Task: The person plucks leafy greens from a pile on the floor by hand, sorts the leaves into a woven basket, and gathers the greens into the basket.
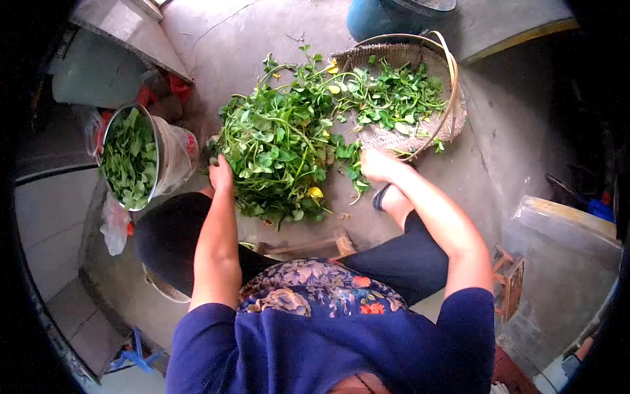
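A big heap of leafy green vines (279, 141), with a few yellow leaves, lies on the floor in front of me. At the heap's left edge my left hand (222, 175) is closed, its fingers curled in against the greens and partly hidden. My right hand (379, 165) is closed in a fist between the heap and the wicker basket (453, 125). From it hangs a leafy sprig (354, 172). More loose greens (403, 95) lie inside the basket, some trailing over its left rim toward the heap.
A white bucket (177, 148) full of picked leaves (129, 157) tilts at my left. Behind the basket is a blue tub (384, 18). A small wooden stool (510, 282) stands at the right; a white plastic bag (115, 230) lies at the left.
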Demonstrator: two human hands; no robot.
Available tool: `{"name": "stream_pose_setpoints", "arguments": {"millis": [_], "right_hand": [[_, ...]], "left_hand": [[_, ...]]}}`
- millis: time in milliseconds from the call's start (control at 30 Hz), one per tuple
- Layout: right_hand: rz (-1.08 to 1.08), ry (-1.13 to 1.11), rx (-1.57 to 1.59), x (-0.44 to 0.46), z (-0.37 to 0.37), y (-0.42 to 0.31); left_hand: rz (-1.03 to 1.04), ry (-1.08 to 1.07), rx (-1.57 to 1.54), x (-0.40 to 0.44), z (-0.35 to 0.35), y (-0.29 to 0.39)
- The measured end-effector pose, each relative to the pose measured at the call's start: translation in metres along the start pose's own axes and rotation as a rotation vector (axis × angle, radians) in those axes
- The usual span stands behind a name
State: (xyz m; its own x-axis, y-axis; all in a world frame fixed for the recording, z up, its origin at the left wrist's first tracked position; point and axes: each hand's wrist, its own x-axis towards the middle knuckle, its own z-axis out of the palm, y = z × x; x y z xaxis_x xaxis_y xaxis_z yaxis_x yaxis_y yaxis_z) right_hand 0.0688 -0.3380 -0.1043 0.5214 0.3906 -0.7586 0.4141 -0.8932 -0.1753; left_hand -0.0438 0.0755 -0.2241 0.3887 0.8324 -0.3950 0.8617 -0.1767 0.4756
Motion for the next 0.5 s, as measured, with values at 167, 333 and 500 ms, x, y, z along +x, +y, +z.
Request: {"name": "stream_pose_setpoints", "arguments": {"millis": [167,333,500], "right_hand": [[0.43,-0.079,0.731,0.066,0.102,0.045],[1.15,0.159,0.87,0.116,0.168,0.037],[1.472,0.394,0.949,0.136,0.147,0.004]], "left_hand": [[-0.074,-0.057,0.174,-0.007,0.011,0.007],[-0.082,-0.193,0.176,0.003,0.011,0.005],[-0.176,-0.28,-0.111,0.058,0.048,-0.038]]}}
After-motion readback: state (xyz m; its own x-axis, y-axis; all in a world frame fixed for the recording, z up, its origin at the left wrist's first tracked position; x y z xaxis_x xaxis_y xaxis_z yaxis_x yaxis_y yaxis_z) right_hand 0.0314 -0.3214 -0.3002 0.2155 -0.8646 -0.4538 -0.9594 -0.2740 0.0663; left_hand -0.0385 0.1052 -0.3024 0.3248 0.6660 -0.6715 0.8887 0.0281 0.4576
